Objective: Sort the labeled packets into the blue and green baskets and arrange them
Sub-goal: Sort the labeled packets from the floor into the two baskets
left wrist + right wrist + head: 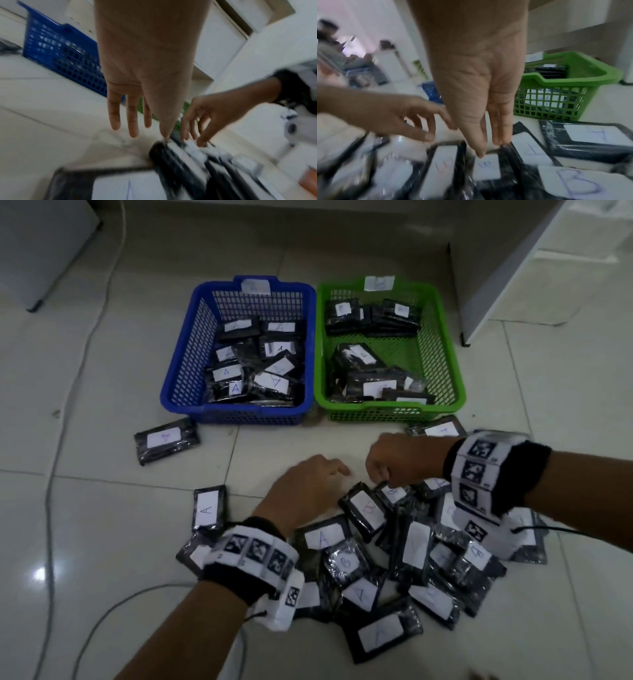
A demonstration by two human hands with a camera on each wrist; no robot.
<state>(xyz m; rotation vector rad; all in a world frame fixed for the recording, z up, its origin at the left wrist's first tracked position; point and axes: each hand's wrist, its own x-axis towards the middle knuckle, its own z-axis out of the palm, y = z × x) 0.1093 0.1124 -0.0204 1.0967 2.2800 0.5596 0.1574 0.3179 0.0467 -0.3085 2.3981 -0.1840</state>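
Pale glossy floor tiles [102,392] under me, a cable [99,296] snaking left. Blue basket [178,371] and green basket [448,364] sit ahead. My right hand [404,457] pinches a packet [392,493] atop the pile [394,570]; my left hand [308,487] hovers spread.

left hand [310,487] open, right hand [399,459] pinching

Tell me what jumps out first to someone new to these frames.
The blue basket and green basket side by side on the floor, both holding black packets with white labels. In front of them a loose pile of packets, with the left hand open above its edge. The right hand pinches a packet at the top of the pile.
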